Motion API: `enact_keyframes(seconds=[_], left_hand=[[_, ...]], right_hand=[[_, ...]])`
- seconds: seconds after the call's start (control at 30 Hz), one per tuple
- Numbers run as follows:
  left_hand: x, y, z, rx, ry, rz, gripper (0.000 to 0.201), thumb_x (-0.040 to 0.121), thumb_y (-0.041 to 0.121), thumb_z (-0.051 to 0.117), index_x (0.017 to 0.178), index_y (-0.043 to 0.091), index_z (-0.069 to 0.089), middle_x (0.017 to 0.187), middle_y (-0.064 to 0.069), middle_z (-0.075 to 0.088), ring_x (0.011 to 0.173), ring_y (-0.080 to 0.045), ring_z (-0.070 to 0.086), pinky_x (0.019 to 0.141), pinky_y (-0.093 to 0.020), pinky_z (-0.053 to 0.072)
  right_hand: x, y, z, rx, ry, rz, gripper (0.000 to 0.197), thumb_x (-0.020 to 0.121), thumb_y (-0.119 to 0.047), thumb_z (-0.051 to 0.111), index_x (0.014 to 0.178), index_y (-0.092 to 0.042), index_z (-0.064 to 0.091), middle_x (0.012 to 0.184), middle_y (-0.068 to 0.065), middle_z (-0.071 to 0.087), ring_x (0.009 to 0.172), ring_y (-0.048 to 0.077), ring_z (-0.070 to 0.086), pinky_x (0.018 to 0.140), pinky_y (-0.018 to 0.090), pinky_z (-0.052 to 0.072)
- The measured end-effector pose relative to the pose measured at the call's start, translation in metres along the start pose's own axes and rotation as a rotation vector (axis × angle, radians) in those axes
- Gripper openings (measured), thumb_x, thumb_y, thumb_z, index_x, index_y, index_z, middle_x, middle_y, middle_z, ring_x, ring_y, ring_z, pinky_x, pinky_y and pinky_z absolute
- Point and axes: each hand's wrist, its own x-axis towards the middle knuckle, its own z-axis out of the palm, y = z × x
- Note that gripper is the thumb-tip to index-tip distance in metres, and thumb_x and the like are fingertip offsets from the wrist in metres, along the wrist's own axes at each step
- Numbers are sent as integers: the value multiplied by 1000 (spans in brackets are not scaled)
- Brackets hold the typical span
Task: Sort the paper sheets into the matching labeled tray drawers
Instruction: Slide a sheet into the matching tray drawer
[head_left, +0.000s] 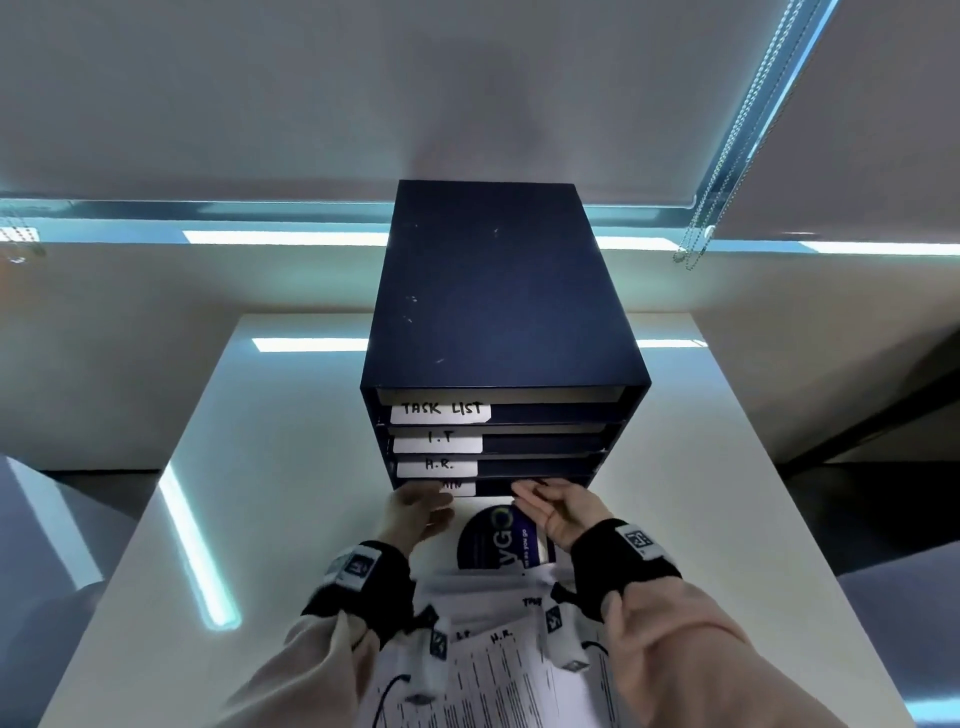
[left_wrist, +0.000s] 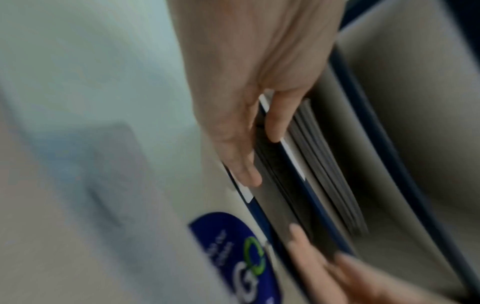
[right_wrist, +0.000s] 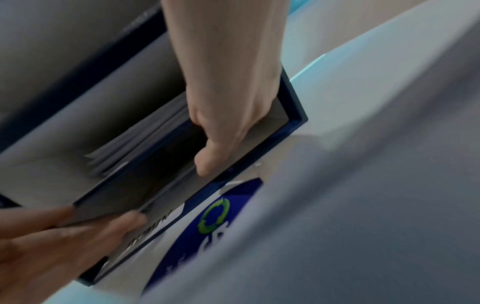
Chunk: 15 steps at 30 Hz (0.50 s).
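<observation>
— Where are the hands?
— Centre frame: left hand (head_left: 418, 506) and right hand (head_left: 558, 506), fingers straight, touch the bottom drawer (head_left: 524, 487) of the tray cabinet (head_left: 498, 291).
— The paper sheets (head_left: 498, 670)?
— Bottom centre, on the worktop (head_left: 270, 415).

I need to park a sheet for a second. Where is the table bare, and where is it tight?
The white table is bare left of the navy drawer unit and also to its right. It is crowded in front of the unit: the left hand and right hand sit at the bottom drawer, with the blue-logo sheet and the paper pile below.
</observation>
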Motion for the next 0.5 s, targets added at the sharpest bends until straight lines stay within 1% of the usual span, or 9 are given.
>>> enact_keyframes(seconds=[0.07, 0.1, 0.17, 0.2, 0.23, 0.3, 0.33, 0.4, 0.5], left_hand=[[-25, -4, -4, 277, 63, 250, 9, 93, 5, 54, 87, 4, 60, 68, -6, 62, 63, -25, 56, 49, -21, 49], [-42, -9, -8, 395, 52, 346, 13, 93, 10, 55, 80, 9, 59, 64, -2, 60, 62, -23, 56, 51, -25, 49], [-77, -27, -19, 689, -40, 405, 14, 90, 27, 58, 78, 23, 54, 67, 6, 60, 63, -16, 57, 60, -32, 51], [-92, -37, -27, 891, -80, 406, 12, 87, 38, 58, 83, 28, 52, 76, 10, 60, 69, -12, 57, 64, -31, 49], [-105, -47, -35, 1105, -117, 408, 21, 83, 48, 58, 92, 31, 49, 89, 13, 57, 79, -10, 57, 68, -27, 47], [-121, -68, -50, 1451, -211, 396, 50, 74, 62, 59, 111, 33, 42, 111, 14, 47, 102, -12, 51, 84, -26, 41], [-123, -75, -56, 1525, -252, 378, 57, 72, 63, 61, 115, 32, 40, 116, 13, 45, 109, -13, 48, 91, -28, 38], [-129, -78, -61, 1489, -259, 363, 47, 77, 52, 63, 113, 31, 43, 114, 12, 49, 109, -15, 50, 92, -30, 39], [-134, -64, -54, 1334, -354, 471, 10, 83, 25, 57, 92, 21, 59, 89, 10, 56, 85, -11, 56, 80, -27, 49]], right_hand=[[-13, -4, -14, 9, -22, 3, 21, 98, 6, 33, 98, 2, 54, 74, 22, 72, 64, 29, 73, 67, 39, 60], [-23, -5, -21, 12, -44, 6, 21, 98, 2, 36, 104, 2, 56, 81, 22, 73, 67, 29, 73, 64, 38, 60], [-48, -2, -37, -6, -98, 6, 19, 96, -4, 45, 108, 0, 59, 94, 21, 71, 74, 29, 73, 67, 39, 61], [-61, 2, -46, -49, -116, 5, 18, 95, -6, 49, 108, -2, 61, 97, 21, 70, 75, 30, 73, 69, 42, 61], [-73, 9, -56, -108, -132, 11, 18, 94, -9, 51, 107, -2, 62, 97, 20, 70, 76, 32, 72, 71, 43, 61], [-93, 30, -78, -254, -132, 43, 19, 94, -11, 51, 106, -2, 63, 92, 17, 70, 76, 32, 69, 74, 43, 59], [-100, 43, -87, -339, -111, 51, 19, 95, -11, 51, 107, -2, 63, 88, 15, 70, 76, 30, 68, 74, 41, 58], [-114, 66, -99, -507, -73, 40, 21, 90, -10, 60, 110, -5, 61, 82, 9, 69, 72, 23, 66, 67, 34, 56], [-135, 83, -102, -646, -51, -19, 52, 63, -18, 76, 113, -13, 61, 82, 4, 63, 70, 18, 59, 60, 27, 51]])
